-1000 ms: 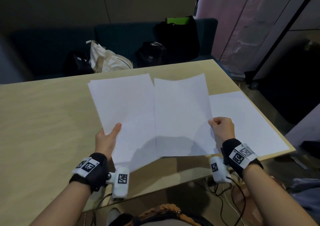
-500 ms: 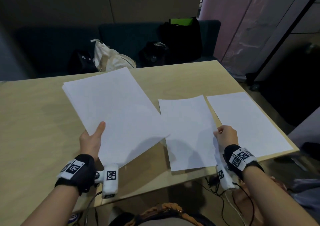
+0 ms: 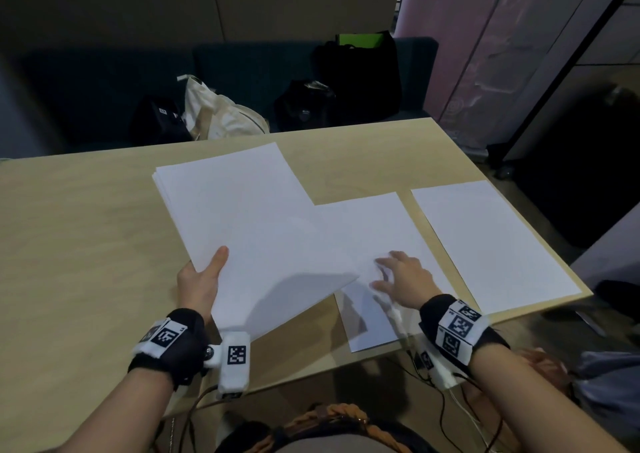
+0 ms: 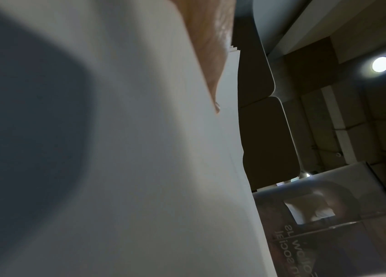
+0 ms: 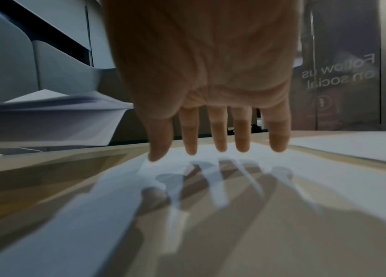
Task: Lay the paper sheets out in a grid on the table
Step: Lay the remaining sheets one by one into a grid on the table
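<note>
My left hand (image 3: 202,276) grips a stack of white paper sheets (image 3: 249,224) at its near left corner, thumb on top, and holds it above the wooden table (image 3: 76,244). The stack (image 4: 140,150) fills the left wrist view. A single sheet (image 3: 381,244) lies flat on the table to the right, its near end past the table edge. My right hand (image 3: 398,272) is open over it with fingers (image 5: 218,135) spread and straight, tips at the paper (image 5: 211,168). Another single sheet (image 3: 485,237) lies by the table's right edge.
A dark sofa (image 3: 242,71) behind the table holds a cream tote bag (image 3: 218,113) and black bags (image 3: 356,74). A pink banner (image 3: 485,54) stands at the back right. The table's left half (image 3: 69,279) is bare wood. Cables (image 3: 450,400) hang below the near edge.
My right hand let go of the sheet's right edge and moved left onto it with spread fingers. The stack in my left hand swung right, its corner now over the laid sheet.
</note>
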`<state>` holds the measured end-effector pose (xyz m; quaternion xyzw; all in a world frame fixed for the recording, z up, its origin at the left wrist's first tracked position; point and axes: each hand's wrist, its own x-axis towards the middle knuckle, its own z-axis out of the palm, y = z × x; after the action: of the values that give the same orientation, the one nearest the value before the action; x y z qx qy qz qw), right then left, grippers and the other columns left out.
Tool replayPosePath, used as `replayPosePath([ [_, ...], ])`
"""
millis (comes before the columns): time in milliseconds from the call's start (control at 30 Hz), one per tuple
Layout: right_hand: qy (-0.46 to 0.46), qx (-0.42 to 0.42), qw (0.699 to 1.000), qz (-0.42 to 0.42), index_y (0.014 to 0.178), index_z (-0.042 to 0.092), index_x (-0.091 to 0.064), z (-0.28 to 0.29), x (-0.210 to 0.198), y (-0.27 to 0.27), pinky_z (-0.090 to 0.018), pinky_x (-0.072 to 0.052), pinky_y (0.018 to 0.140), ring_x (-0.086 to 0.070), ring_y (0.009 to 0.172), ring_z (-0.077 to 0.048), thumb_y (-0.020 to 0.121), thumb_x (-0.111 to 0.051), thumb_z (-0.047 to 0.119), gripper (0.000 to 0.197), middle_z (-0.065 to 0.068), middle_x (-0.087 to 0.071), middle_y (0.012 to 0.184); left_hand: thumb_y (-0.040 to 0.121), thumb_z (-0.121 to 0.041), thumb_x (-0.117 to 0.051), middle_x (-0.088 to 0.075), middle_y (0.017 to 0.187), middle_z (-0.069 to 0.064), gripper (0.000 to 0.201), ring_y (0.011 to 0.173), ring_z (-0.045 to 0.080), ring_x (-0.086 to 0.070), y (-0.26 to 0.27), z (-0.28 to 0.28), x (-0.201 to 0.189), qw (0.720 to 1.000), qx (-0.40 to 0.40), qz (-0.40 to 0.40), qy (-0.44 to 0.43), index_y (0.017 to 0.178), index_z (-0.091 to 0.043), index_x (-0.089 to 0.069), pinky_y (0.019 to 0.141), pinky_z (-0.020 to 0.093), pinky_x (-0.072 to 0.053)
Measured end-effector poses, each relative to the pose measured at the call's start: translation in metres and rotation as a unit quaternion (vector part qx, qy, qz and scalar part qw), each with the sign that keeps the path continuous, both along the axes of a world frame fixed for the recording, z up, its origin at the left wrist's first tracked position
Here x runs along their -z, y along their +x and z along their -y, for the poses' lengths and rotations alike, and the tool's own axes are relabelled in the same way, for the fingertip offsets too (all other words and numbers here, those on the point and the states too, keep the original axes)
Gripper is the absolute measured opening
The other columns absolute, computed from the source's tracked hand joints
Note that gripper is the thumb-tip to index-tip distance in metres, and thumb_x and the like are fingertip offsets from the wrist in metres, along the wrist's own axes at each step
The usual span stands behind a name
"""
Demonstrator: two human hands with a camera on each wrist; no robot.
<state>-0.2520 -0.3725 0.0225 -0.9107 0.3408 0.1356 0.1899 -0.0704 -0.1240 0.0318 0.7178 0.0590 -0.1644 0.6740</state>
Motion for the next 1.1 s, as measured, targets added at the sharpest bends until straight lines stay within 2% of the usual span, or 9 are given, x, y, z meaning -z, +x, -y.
replayPosePath([
  [100,0.013,-0.001,0.999,-0.041,0.146,0.03,-0.027,-0.006,0.007,-0.002,-0.057,-0.022,0.111,-0.014,0.144,-0.029,0.089,-0.055,0.043,0.064,-0.001,-0.01,0.159,0.089,-0.018,-0.063,-0.061,0.124,0.016,0.039,0.101,0.023,-0.058,-0.003,0.003,0.002,1.0,0.003,-0.007,-0.005,0.121,0.002,-0.057,0.09,0.031,-0.044],
  [167,0.019,0.016,0.999,-0.038,0.147,0.031,-0.023,-0.004,0.009,-0.005,-0.061,-0.019,0.112,-0.009,0.146,-0.028,0.09,-0.055,0.043,0.066,0.001,-0.007,0.16,0.088,-0.019,-0.064,-0.061,0.124,0.016,0.04,0.101,0.022,-0.058,-0.003,0.004,0.004,1.0,0.002,-0.009,-0.004,0.121,0.002,-0.057,0.092,0.031,-0.044],
  [267,0.022,0.024,0.999,-0.03,0.147,0.031,-0.023,0.0,0.01,-0.01,-0.06,-0.019,0.113,-0.008,0.146,-0.028,0.089,-0.055,0.042,0.067,0.0,-0.007,0.16,0.088,-0.02,-0.064,-0.062,0.124,0.016,0.039,0.102,0.023,-0.059,-0.003,0.004,0.006,1.0,0.001,-0.011,-0.003,0.12,0.001,-0.058,0.095,0.033,-0.045],
  [733,0.024,0.03,0.999,-0.018,0.147,0.031,-0.025,0.006,0.011,-0.013,-0.061,-0.019,0.112,-0.008,0.146,-0.028,0.088,-0.058,0.042,0.068,0.001,-0.008,0.16,0.088,-0.02,-0.064,-0.062,0.117,0.01,0.038,0.101,0.023,-0.058,-0.003,0.008,0.01,1.0,0.008,-0.014,-0.005,0.12,0.0,-0.058,0.095,0.032,-0.044],
  [1100,0.026,0.028,0.999,-0.021,0.147,0.031,-0.025,0.004,0.012,-0.015,-0.062,-0.018,0.112,-0.009,0.146,-0.028,0.088,-0.058,0.042,0.069,0.002,-0.008,0.16,0.087,-0.021,-0.065,-0.062,0.123,0.013,0.04,0.107,0.026,-0.06,0.002,0.01,0.012,1.0,0.014,-0.009,-0.002,0.12,0.0,-0.059,0.1,0.036,-0.044],
])
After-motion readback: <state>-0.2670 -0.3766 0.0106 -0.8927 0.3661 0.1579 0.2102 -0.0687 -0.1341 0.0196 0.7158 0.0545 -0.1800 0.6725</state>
